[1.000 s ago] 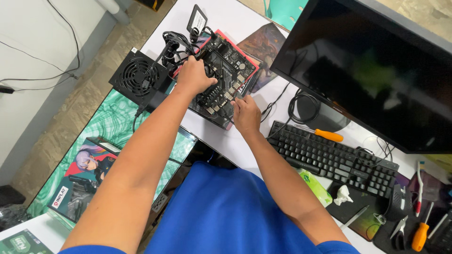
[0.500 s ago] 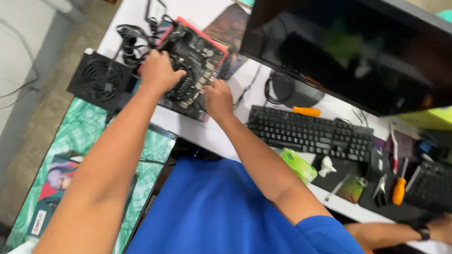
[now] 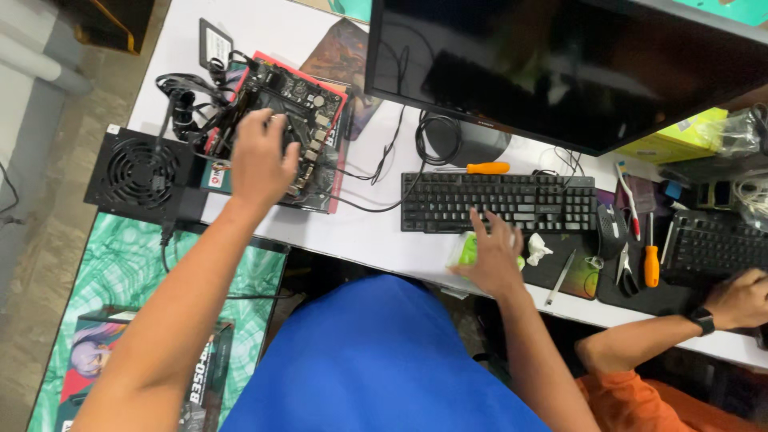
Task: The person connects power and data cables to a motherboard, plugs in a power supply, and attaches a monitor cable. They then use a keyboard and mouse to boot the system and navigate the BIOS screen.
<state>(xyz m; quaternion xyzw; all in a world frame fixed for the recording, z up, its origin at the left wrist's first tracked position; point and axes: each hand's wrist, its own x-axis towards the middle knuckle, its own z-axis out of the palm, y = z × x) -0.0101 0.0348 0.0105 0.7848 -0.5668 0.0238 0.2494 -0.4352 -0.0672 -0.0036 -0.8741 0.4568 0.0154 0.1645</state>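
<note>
My left hand (image 3: 262,160) rests palm down on a black motherboard (image 3: 308,112) that lies on a red-edged box at the desk's left end. My right hand (image 3: 490,256) hovers with spread fingers over a small green packet (image 3: 464,250) in front of a black keyboard (image 3: 500,202). It touches or nearly touches the packet; I cannot tell whether it grips it. A crumpled white tissue (image 3: 538,248) lies just right of that hand.
A black power supply (image 3: 142,174) with cables sits left of the motherboard. A large dark monitor (image 3: 560,64) stands behind the keyboard. An orange screwdriver (image 3: 486,168), pliers (image 3: 624,268) and a mouse (image 3: 612,230) lie nearby. Another person's hand (image 3: 740,298) rests by a second keyboard (image 3: 708,248).
My right hand has left the motherboard and moved right to the green packet by the keyboard. My left hand stays on the board. The view has swung right.
</note>
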